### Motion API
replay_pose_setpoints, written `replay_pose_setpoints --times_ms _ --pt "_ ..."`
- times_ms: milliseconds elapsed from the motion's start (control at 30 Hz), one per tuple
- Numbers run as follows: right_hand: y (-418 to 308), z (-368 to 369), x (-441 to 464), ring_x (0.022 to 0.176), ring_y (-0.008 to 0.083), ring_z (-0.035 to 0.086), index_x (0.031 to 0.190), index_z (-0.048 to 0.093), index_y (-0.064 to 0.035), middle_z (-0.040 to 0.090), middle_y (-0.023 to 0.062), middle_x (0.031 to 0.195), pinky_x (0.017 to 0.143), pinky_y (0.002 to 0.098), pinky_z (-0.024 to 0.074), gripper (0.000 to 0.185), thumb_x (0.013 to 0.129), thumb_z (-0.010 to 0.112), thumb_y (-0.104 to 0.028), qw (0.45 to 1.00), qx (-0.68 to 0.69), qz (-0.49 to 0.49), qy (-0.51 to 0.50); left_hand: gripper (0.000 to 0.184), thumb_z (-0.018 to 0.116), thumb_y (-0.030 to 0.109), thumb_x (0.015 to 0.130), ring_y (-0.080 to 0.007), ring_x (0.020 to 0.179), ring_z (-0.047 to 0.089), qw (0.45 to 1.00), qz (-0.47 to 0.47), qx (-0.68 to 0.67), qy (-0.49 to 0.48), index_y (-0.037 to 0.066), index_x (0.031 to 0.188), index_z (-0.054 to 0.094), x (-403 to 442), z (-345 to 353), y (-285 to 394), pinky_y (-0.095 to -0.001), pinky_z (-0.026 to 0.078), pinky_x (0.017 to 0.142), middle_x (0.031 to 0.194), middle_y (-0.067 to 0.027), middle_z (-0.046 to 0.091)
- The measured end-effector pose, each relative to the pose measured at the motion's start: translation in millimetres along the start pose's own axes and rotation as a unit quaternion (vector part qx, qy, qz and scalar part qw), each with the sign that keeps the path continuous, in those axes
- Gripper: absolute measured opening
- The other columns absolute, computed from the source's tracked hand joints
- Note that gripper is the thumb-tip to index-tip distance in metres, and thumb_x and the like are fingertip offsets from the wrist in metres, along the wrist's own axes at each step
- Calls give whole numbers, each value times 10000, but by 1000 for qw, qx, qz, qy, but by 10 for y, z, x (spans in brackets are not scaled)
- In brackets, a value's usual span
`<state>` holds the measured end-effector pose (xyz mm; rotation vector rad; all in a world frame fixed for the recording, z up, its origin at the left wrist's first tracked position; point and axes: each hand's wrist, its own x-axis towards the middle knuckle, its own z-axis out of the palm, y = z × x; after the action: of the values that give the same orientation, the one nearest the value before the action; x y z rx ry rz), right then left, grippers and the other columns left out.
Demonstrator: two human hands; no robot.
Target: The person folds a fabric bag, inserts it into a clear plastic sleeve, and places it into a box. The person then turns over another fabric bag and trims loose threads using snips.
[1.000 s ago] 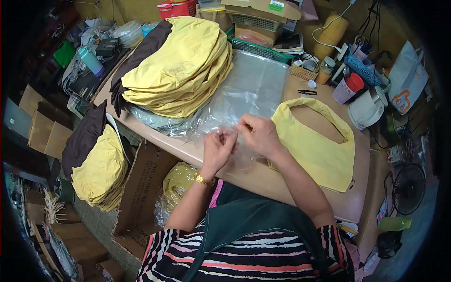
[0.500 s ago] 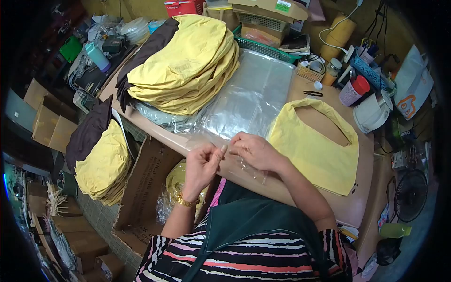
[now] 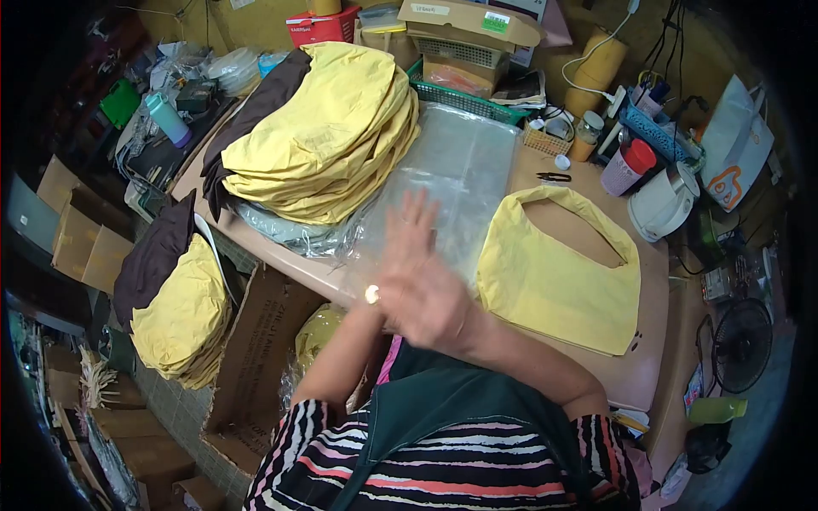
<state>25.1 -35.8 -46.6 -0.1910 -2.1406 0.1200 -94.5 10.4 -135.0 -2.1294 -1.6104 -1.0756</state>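
Note:
My left hand (image 3: 411, 226), blurred, reaches over the stack of clear plastic bags (image 3: 464, 157) with its fingers stretched out and apart. Across my left wrist, just in front of the gold watch (image 3: 372, 294), lies my right hand (image 3: 430, 311); its fingers are smeared by motion, and whether it holds anything is unclear. To the right of both hands, a yellow cloth bag (image 3: 558, 289) with a wide handle opening rests flat on the table. A tall pile of folded yellow cloth bags (image 3: 315, 136) stands at the left of the plastic.
An open cardboard box (image 3: 247, 366) stands below the table's left edge, with plastic-wrapped yellow items inside. Beside it is another yellow pile (image 3: 179, 311). Black thread snips (image 3: 554, 177), a red-topped cup (image 3: 629, 166) and a green basket (image 3: 469, 102) sit towards the back.
My hands were pinched close together at the table edge with thin clear film about them. Now the left has stretched forward over the plastic bags, and the right has moved left across its wrist.

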Motion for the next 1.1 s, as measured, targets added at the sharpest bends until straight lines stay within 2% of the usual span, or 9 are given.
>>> replay_pose_setpoints --times_ms 67,233,433,600,700,767,867,933,1100 --pt "-156 91 -201 813 256 637 923 633 -11 633 110 904 738 333 515 199 728 644 -51 986 123 -43 -101 448 601 200 877 -384 1260 463 995 -52 23 -85 15 1277 517 -141 267 -318 -528 232 1111 1303 -213 542" --pt "-35 418 -698 1233 461 434 1239 485 89 462 317 1296 1023 488 374 412 842 481 -21 853 222 298 -368 420 676 205 844 -389 1293 436 949 -81 -218 -211 32 1217 588 -158 -107 -621 -541 205 1122 1301 -186 557" --pt "236 787 -828 1399 493 136 1439 201 96 128 346 1498 1115 621 104 664 872 473 -115 897 8 353 -266 212 681 169 858 -350 1158 563 952 -157 -244 -97 32 1020 675 -97 123 -734 -408 434 980 1110 -180 652" --pt "789 1012 -672 1410 454 158 1453 168 81 175 331 1493 1127 594 88 674 891 465 -141 892 7 402 -207 358 589 92 889 -171 1000 594 839 -318 -442 -23 34 1242 578 139 8 -535 -304 435 921 1150 -169 641" --pt "853 1087 -629 1412 411 201 1475 116 56 209 302 1493 1116 606 116 733 888 483 -185 913 121 386 -59 699 558 -36 743 -415 1039 579 970 -107 -211 -50 34 1412 365 115 -213 -405 -425 438 942 1141 -239 592" --pt "854 1107 -654 1412 395 218 1478 125 45 216 292 1495 1114 609 114 736 881 492 -180 906 216 363 33 641 576 -21 740 -417 1031 580 966 -148 -201 -63 27 1361 422 62 -296 -357 -440 447 923 1141 -247 591" --pt "811 1115 -768 1414 437 183 1473 112 56 145 307 1518 1123 607 93 727 878 482 -138 880 326 344 27 415 609 29 747 -380 987 608 947 -218 -159 -174 10 1160 577 -134 -177 -550 -460 480 839 1144 -242 598" --pt "801 1101 -747 1423 445 144 1471 117 59 89 307 1529 1109 631 85 766 862 516 -180 941 26 329 -77 261 626 88 795 -348 947 624 971 -106 39 -208 7 1043 620 -196 -128 -565 -436 492 806 1136 -228 607" --pt "888 1075 -702 1440 450 -3 1463 120 77 -31 284 1549 1112 619 -23 836 834 542 -279 890 -83 400 -202 233 562 129 891 -363 945 630 977 -165 -130 34 -14 1064 626 -143 -135 -401 -414 500 817 1147 -227 618"
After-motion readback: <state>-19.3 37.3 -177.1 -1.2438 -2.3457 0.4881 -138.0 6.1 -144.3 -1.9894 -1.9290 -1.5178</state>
